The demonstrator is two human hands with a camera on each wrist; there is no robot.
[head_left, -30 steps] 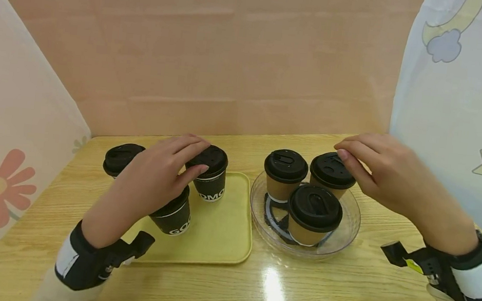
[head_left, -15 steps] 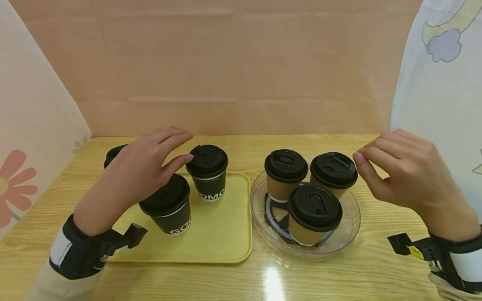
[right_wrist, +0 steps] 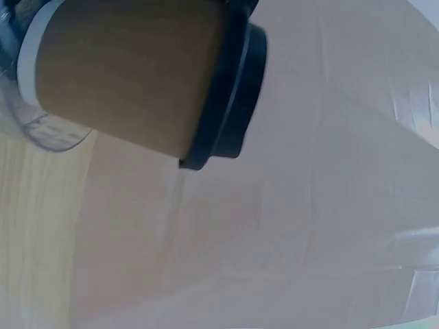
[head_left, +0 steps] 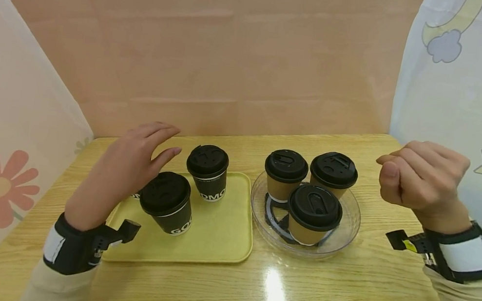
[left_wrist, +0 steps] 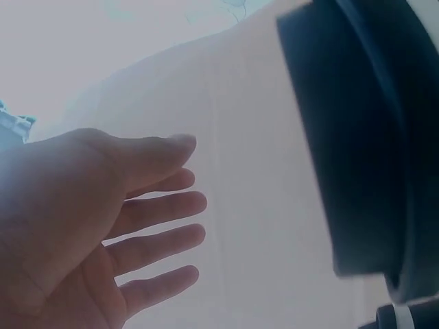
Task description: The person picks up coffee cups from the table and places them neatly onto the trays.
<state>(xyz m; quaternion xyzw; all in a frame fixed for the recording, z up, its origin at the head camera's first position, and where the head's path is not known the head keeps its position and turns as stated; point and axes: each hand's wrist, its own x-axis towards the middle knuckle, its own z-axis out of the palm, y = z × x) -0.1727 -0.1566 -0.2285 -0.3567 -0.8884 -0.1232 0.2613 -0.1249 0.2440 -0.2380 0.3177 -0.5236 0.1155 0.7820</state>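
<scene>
My left hand (head_left: 127,163) is over the left part of the yellow tray (head_left: 218,243), fingers extended and thumb apart, holding nothing. Below and right of it stands a black paper coffee cup with a black lid (head_left: 166,204); another black coffee cup (head_left: 208,174) is behind. A third is mostly hidden by the hand. A black lid (left_wrist: 357,151) looms in the left wrist view. My right hand (head_left: 425,182), curled with nothing in it, hovers right of the round clear dish (head_left: 349,233). That dish holds brown coffee cups: front (head_left: 314,214), back left (head_left: 284,174), back right (head_left: 333,172).
A wooden table (head_left: 191,292) carries the tray and dish side by side. An orange-pink sheet (head_left: 232,61) rises behind, with printed curtains at the left (head_left: 4,96) and right (head_left: 457,104). In the right wrist view a brown cup (right_wrist: 130,75) is close.
Both hands have drawn away from the cups: the left toward the left, the right toward the right. The right fingers have curled in. The cups stand where they were.
</scene>
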